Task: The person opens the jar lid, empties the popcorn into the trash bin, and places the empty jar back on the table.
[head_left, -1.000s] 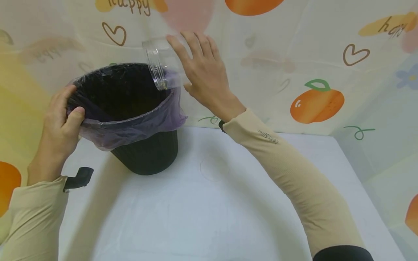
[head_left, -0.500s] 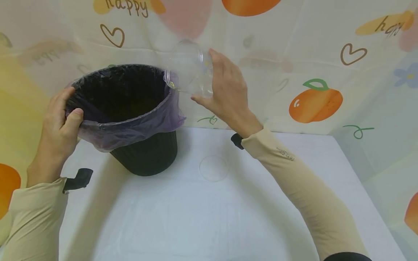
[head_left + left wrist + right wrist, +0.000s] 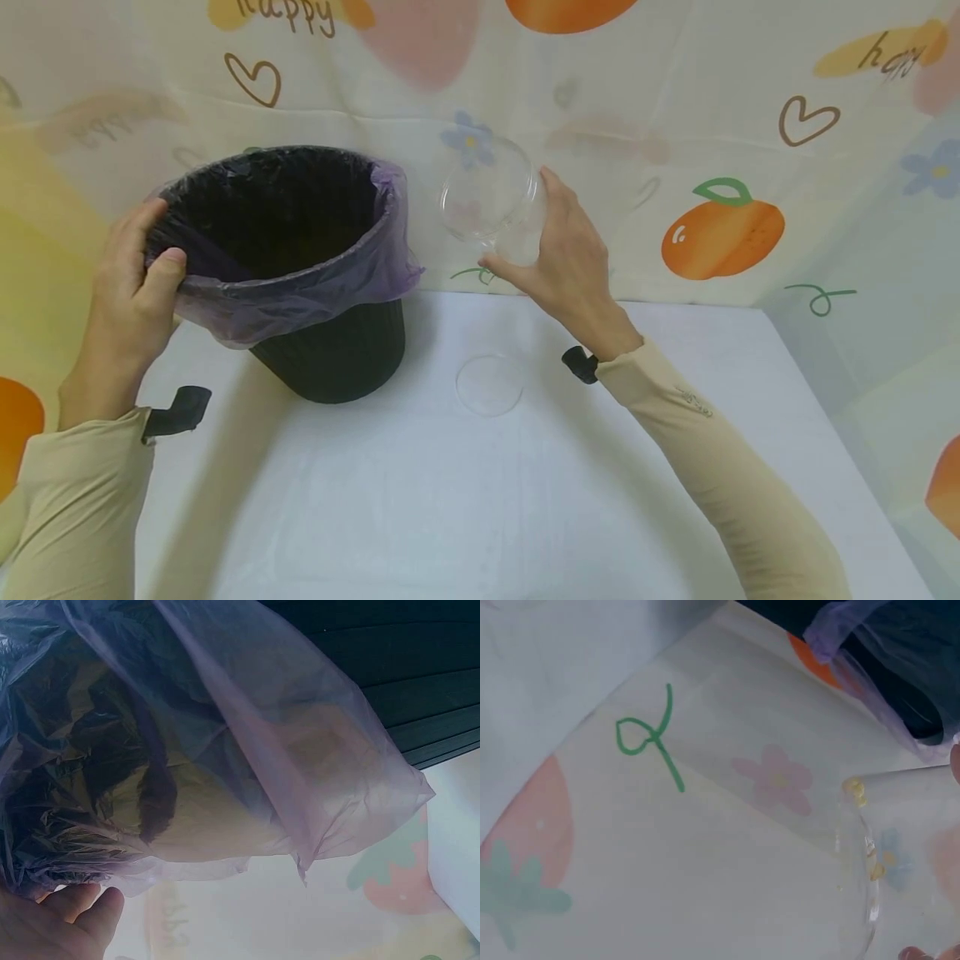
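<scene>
A black bin (image 3: 337, 354), tilted toward the left hand, wears a translucent purple bin liner (image 3: 315, 304) folded over its rim. My left hand (image 3: 131, 308) grips the bin's rim at the left, thumb outside over the liner. In the left wrist view that hand (image 3: 60, 922) shows under the gathered liner (image 3: 225, 750). To the right of the bin, my right hand (image 3: 573, 267) holds a clear jar (image 3: 491, 204) in the air, thumb below it and fingers on its far side. The right wrist view shows small yellow spots along one edge of the jar (image 3: 915, 855).
A thin, clear circular outline (image 3: 490, 385) lies on the white tabletop (image 3: 450, 500) right of the bin. Behind stands a printed backdrop (image 3: 600, 200) with oranges and hearts. Dark camera mounts sit at both wrists.
My right hand has drawn the jar right and down, away from over the bin's rim, turning one round end toward the head camera. My left hand and the bin stay nearly still.
</scene>
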`<state>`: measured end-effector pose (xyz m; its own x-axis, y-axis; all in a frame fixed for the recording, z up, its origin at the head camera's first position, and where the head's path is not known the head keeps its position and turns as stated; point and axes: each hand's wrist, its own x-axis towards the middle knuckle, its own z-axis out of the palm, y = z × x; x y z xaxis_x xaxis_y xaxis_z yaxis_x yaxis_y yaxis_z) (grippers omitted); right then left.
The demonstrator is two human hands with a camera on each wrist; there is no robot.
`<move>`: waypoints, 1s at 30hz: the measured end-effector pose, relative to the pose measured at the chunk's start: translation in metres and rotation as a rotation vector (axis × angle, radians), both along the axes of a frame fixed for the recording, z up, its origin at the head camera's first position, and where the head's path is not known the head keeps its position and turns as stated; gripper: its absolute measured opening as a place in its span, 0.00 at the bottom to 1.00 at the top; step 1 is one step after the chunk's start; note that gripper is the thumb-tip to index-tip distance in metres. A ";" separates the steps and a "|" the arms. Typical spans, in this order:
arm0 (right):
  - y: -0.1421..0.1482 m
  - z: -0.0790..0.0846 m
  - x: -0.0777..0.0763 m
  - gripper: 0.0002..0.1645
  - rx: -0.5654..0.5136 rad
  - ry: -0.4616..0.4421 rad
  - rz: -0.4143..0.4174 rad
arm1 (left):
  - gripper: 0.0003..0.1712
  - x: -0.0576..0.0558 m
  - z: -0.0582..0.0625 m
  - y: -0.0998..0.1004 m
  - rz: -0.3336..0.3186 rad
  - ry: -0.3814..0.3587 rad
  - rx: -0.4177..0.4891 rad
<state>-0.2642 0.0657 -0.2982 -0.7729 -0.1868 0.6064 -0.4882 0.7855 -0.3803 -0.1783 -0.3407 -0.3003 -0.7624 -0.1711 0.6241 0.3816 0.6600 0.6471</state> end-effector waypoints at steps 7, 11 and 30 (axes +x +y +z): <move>0.014 -0.013 0.007 0.67 -0.053 -0.023 0.002 | 0.31 -0.001 0.000 0.000 0.002 -0.015 -0.002; 0.024 -0.023 0.012 0.67 -0.086 -0.087 0.003 | 0.31 -0.001 0.000 -0.001 0.000 -0.017 0.011; 0.071 -0.085 0.042 0.66 -0.189 -0.286 -0.045 | 0.31 -0.001 -0.002 0.000 0.002 -0.002 0.029</move>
<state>-0.2224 0.1364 -0.3828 -0.9217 -0.0535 0.3843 -0.3069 0.7068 -0.6375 -0.1790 -0.3409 -0.3019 -0.7635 -0.1912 0.6169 0.3784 0.6416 0.6672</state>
